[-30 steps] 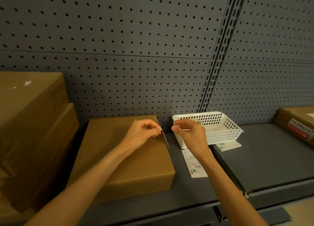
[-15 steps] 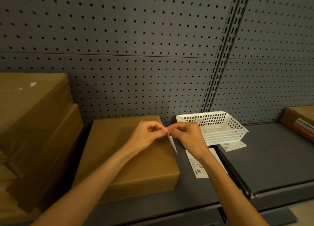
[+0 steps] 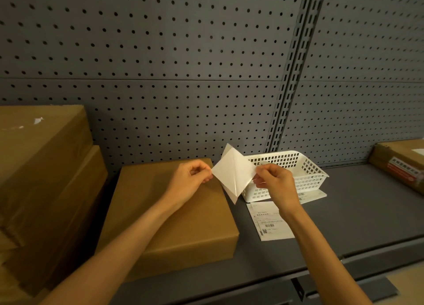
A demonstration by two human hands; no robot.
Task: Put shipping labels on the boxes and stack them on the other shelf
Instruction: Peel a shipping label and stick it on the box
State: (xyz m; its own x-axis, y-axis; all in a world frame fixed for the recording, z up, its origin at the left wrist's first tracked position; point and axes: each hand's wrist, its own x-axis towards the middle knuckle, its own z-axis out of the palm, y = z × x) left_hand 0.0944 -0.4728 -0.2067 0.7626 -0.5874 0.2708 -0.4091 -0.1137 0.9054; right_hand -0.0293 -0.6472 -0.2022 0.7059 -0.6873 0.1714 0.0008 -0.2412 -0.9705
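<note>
Four cardboard boxes (image 3: 174, 213), three labels (image 3: 234, 174), one white basket (image 3: 305, 167), two hands (image 3: 190, 183).

Head-worn view — looking forward and down, close over shelf (image 3: 358, 213)

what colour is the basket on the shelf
White, with a grid of square holes in its walls. The basket shows best in the head view.
</note>
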